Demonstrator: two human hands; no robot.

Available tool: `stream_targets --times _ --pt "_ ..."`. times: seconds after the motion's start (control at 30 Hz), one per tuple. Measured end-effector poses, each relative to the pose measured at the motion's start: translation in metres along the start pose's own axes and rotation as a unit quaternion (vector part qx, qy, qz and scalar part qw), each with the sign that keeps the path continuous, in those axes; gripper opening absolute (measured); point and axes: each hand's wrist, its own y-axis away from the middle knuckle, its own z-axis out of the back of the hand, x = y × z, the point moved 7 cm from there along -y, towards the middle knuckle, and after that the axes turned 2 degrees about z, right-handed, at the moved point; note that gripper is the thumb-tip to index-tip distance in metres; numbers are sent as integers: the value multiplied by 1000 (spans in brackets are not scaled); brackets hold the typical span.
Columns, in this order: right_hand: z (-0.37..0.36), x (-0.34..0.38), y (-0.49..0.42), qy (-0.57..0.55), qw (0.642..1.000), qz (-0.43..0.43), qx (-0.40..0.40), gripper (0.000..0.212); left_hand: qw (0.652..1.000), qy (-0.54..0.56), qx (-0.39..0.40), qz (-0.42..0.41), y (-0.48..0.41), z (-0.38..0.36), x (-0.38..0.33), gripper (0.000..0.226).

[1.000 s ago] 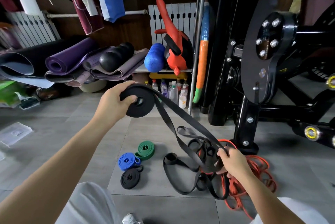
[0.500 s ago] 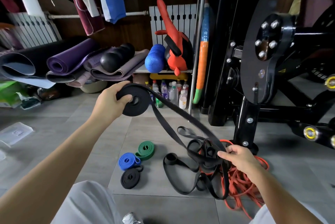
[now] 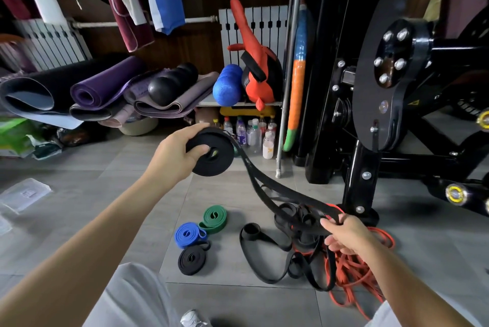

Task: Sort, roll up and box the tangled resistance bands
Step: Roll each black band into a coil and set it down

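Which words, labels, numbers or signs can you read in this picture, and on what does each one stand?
No wording is legible anywhere.
Yellow warning triangle on the black machine: a sign, its symbol too small to make out.
Labels on the bottles: too small to read.
Pale mark on the red and black bag: blurred.
Print on the green package: blurred.

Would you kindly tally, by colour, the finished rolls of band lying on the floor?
Blue roll: 1
Green roll: 1
Black roll: 1
Total: 3
Not counted: the half-wound black band gripped by the left hand, its tail held by the right hand.
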Motion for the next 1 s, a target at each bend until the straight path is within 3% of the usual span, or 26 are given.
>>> stream_targets --times 0.1,0.13,0.2,0.33,0.47,0.57,0.73,0.8,0.9,1.0 --pt "-12 10 7 77 995 17 55 46 999 -2 34 -30 5 -11 -15 48" --pt "-14 22 9 120 989 60 58 60 998 -8 48 -42 8 -16 -21 49" --pt "-15 63 25 115 977 176 29 66 995 -17 74 -69 15 -29 -32 49" --pt "-18 148 70 -91 942 318 52 52 989 -24 109 -101 26 -49 -48 49" --pt "-14 191 98 -142 899 413 39 36 985 -16 121 -122 32 -52 -54 51" --pt "-9 198 103 -138 891 433 18 33 983 -19 127 -131 35 -49 -53 54" --pt "-10 196 104 -110 887 446 58 38 989 -15 104 -106 39 -45 -48 50" --pt "-16 190 103 -120 887 439 81 44 990 30 94 -96 41 -44 -47 40" --pt "-14 182 98 -152 889 428 67 45 987 121 85 -60 44 -44 -45 43" --pt "-8 178 97 -149 889 430 54 36 970 208 128 -10 46 -52 -43 40"
